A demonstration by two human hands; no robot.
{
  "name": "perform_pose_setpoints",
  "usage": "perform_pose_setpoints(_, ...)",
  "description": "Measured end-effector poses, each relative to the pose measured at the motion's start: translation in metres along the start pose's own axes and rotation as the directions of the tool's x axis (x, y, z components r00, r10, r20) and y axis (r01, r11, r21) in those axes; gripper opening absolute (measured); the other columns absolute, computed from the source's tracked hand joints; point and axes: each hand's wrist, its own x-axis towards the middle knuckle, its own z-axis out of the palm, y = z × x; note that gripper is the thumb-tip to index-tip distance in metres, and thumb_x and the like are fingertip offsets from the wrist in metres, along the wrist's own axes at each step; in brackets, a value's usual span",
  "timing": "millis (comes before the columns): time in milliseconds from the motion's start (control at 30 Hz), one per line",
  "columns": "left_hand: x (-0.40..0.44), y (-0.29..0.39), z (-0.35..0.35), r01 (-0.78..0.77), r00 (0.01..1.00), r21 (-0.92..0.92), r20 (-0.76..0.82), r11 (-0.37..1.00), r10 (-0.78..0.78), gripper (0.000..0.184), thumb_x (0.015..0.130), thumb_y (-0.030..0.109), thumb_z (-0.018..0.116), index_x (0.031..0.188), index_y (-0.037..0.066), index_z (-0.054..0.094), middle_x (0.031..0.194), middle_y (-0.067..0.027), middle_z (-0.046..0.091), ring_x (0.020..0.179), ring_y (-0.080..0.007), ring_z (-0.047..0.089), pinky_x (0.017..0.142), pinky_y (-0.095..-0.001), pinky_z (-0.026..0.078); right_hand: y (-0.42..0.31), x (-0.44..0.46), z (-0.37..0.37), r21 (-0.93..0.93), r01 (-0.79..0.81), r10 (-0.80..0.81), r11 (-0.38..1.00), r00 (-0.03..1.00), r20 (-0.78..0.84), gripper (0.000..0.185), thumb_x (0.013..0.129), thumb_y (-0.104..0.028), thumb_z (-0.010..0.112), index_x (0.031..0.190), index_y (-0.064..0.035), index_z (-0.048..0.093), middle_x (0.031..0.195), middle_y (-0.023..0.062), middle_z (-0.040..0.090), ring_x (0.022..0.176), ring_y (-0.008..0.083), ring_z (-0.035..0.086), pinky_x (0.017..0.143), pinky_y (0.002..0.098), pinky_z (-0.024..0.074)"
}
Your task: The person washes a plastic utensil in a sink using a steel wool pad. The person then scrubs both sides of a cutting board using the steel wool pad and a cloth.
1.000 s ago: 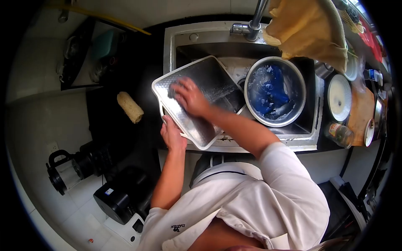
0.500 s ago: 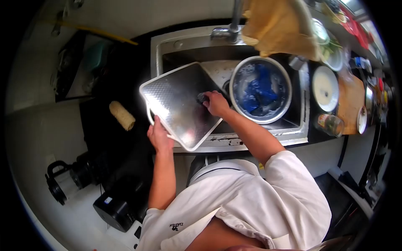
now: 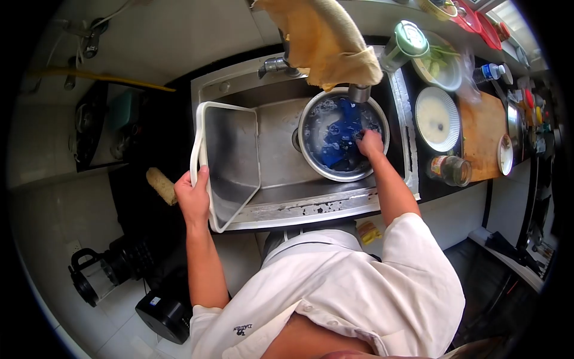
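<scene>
My left hand (image 3: 193, 196) grips the white-rimmed rectangular metal panel (image 3: 230, 158) by its left edge. The panel stands tilted over the left part of the sink (image 3: 284, 128), its grey face toward the right. My right hand (image 3: 371, 142) dips into a round metal basin (image 3: 305, 158) at its right side. Its fingers are closed around a small dark grey scouring pad (image 3: 358, 136), partly hidden at the fingertips. In the basin, a blue cloth (image 3: 341, 128) lies in foamy water.
A yellow cloth (image 3: 320, 45) hangs over the faucet above the sink. On the right counter are a ribbed white bowl (image 3: 427, 119), a glass jar (image 3: 452, 171) and a wooden cutting board (image 3: 483, 134). A loofah (image 3: 160, 184) lies left of my left hand.
My right hand has left the panel's face and moved right into the basin. My left hand has shifted left with the panel and tipped it steeper. The view has turned rightward.
</scene>
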Motion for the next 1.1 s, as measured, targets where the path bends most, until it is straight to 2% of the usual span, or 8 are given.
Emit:
perform_pose_setpoints(267, 0.014, 0.038, 0.021, -0.133, 0.989, 0.54, 0.024, 0.831, 0.143, 0.028, 0.085, 0.022, 0.076, 0.078, -0.002, 0.064, 0.06, -0.0074, 0.057, 0.056, -0.0141, 0.051, 0.056, -0.0319, 0.043, -0.009, -0.005, 0.006, -0.349, 0.355, -0.487, 0.867, 0.751, -0.445, 0.044, 0.075, -0.017, 0.068, 0.119, -0.0136, 0.066, 0.133, 0.0196, 0.055, 0.132, 0.0359, 0.044, 0.111, 0.0567, 0.0266)
perform_pose_setpoints(367, 0.012, 0.04, 0.034, -0.175, 0.978, 0.58, 0.008, 0.795, 0.209, 0.033, 0.084, 0.023, 0.077, 0.074, -0.001, 0.058, 0.059, -0.01, 0.057, 0.053, -0.0191, 0.051, 0.055, -0.0336, 0.044, -0.037, -0.013, 0.021, -0.096, 0.493, -0.502, 0.865, 0.857, -0.117, 0.067, 0.076, -0.032, 0.075, 0.137, -0.0177, 0.052, 0.15, 0.0228, 0.035, 0.141, 0.0416, 0.03, 0.111, 0.0603, 0.028)
perform_pose_setpoints(533, 0.013, 0.021, 0.046, -0.286, 0.899, 0.597, -0.104, 0.749, 0.426, 0.041, 0.082, 0.027, 0.079, 0.07, 0.001, 0.05, 0.058, -0.0128, 0.055, 0.051, -0.0274, 0.047, 0.054, -0.0363, 0.044, -0.079, -0.017, 0.033, -0.116, 0.127, -0.086, 0.985, 0.947, 0.309, 0.1, 0.069, -0.048, 0.083, 0.152, -0.0241, 0.033, 0.162, 0.0221, -0.002, 0.147, 0.0494, 0.007, 0.105, 0.0688, 0.0328)
perform_pose_setpoints(667, 0.002, 0.02, 0.06, -0.224, 0.901, 0.571, -0.187, 0.79, 0.391, 0.056, 0.08, 0.045, 0.08, 0.063, 0.001, 0.052, 0.053, -0.0102, 0.047, 0.048, -0.0236, 0.041, 0.05, -0.0354, 0.04, -0.085, 0.014, 0.095, 0.15, 0.035, -0.081, 0.988, 0.947, 0.311, 0.065, 0.078, -0.024, 0.074, 0.139, -0.0157, 0.054, 0.152, 0.0266, 0.034, 0.129, 0.0485, 0.047, 0.103, 0.0509, 0.0457)
perform_pose_setpoints(700, 0.002, 0.02, 0.059, -0.234, 0.892, 0.613, -0.172, 0.754, 0.417, 0.058, 0.079, 0.048, 0.079, 0.06, 0.0, 0.053, 0.052, -0.0108, 0.047, 0.047, -0.0234, 0.044, 0.048, -0.0361, 0.04, -0.08, 0.026, 0.109, 0.269, 0.124, -0.186, 0.955, 0.958, 0.218, 0.049, 0.073, -0.008, 0.067, 0.122, -0.0105, 0.066, 0.123, 0.0289, 0.061, 0.109, 0.0454, 0.063, 0.096, 0.0415, 0.0503)
perform_pose_setpoints(733, 0.005, 0.017, 0.058, -0.332, 0.845, 0.602, -0.152, 0.726, 0.512, 0.055, 0.079, 0.046, 0.08, 0.06, 0.0, 0.056, 0.052, -0.0135, 0.05, 0.046, -0.0274, 0.05, 0.049, -0.0375, 0.042, -0.083, 0.02, 0.101, 0.486, -0.032, -0.059, 0.873, 0.984, 0.171, 0.047, 0.073, -0.003, 0.063, 0.12, -0.0061, 0.064, 0.098, 0.0245, 0.068, 0.098, 0.041, 0.067, 0.088, 0.0431, 0.0539)
perform_pose_setpoints(867, 0.004, 0.038, 0.055, -0.308, 0.925, 0.731, 0.079, 0.609, 0.373, 0.04, 0.078, 0.034, 0.081, 0.069, -0.002, 0.067, 0.063, -0.0226, 0.061, 0.062, -0.0434, 0.061, 0.055, -0.0448, 0.046, -0.094, -0.018, -0.01, 0.907, -0.314, -0.271, 0.28, 0.88, 0.389, 0.044, 0.075, -0.003, 0.065, 0.119, -0.0026, 0.058, 0.101, 0.0154, 0.066, 0.088, 0.0305, 0.067, 0.079, 0.0421, 0.0575)
perform_pose_setpoints(1100, 0.02, 0.053, 0.063, -0.187, 0.978, 0.708, 0.068, 0.681, 0.198, 0.05, 0.087, 0.046, 0.069, 0.074, -0.002, 0.07, 0.066, -0.0254, 0.062, 0.069, -0.046, 0.063, 0.062, -0.0483, 0.049, -0.193, -0.118, -0.111, 0.774, -0.507, -0.597, -0.38, 0.773, 0.213, 0.042, 0.083, 0.002, 0.064, 0.123, -0.005, 0.054, 0.108, 0.0137, 0.064, 0.093, 0.0255, 0.067, 0.082, 0.0408, 0.0574)
